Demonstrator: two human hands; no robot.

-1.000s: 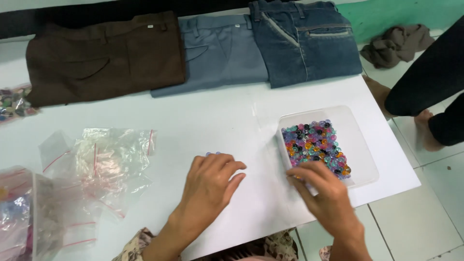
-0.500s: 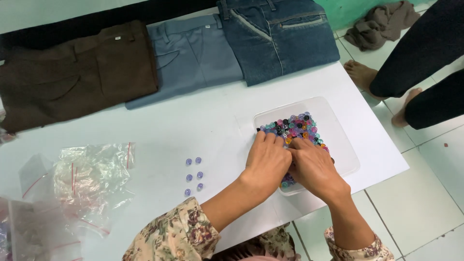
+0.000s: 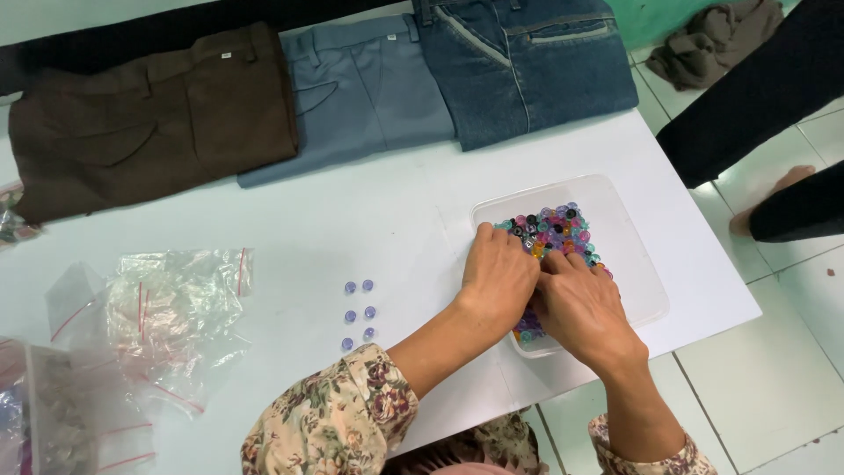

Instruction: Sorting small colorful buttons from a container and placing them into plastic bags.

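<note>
Both hands, left hand (image 3: 503,268) and right hand (image 3: 582,308), rest palm-down with fingers bent among small multicoloured plastic buttons (image 3: 549,230) inside the shallow clear plastic tray (image 3: 633,264), apparently picking, while six small pale purple buttons (image 3: 358,312) lie in two rows just left of them, though I cannot tell if any is pinched.

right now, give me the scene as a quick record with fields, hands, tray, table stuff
left hand: palm down over the near-left part of the tray, fingers in the beads
right hand: beside it, also on the beads
tray: clear shallow plastic tray near the table's right edge
beads: mixed-colour pile in the tray
sorted beads: six pale purple beads in two columns on the white table
bags: clear zip bags at left
clothes: brown, grey-blue and denim trousers along the far edge
other person: dark-clad legs at right
</note>
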